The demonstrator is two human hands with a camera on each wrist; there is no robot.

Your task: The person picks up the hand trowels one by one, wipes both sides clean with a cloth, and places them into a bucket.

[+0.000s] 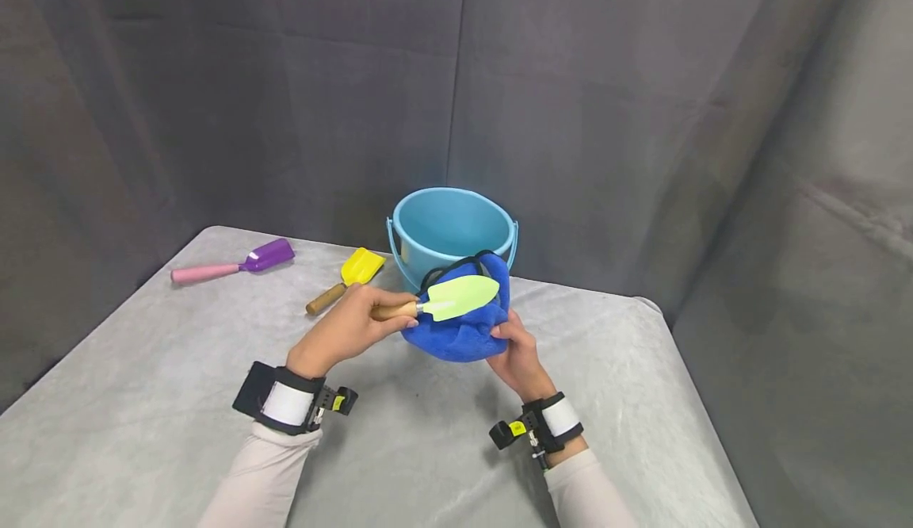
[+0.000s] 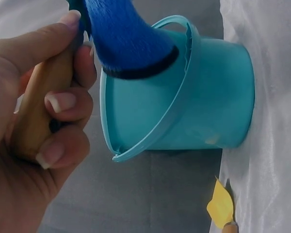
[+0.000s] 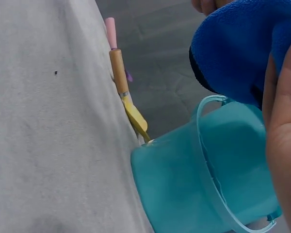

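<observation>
Bench [image 1: 178,401] under grey cloth fills the near scene, with grey drapes behind. At its far middle stands a blue bucket [image 1: 449,231], upright and seemingly empty. Just near of the bucket, both hands are raised over the bench: the right hand [image 1: 519,357] has its fingers curled under a blue cloth [image 1: 467,330], bunching it, while the left hand [image 1: 342,330] has its fingers wrapped round the wooden handle of a green trowel [image 1: 452,296], whose blade lies flat on top of the cloth. The step in hand looks like wiping the blade; the next move would seem to call for drawing the cloth along the blade while the handle grip stays firm. Left of the bucket lie a yellow trowel [image 1: 349,278], and farther left a purple scoop [image 1: 235,264] with a pink handle.
</observation>
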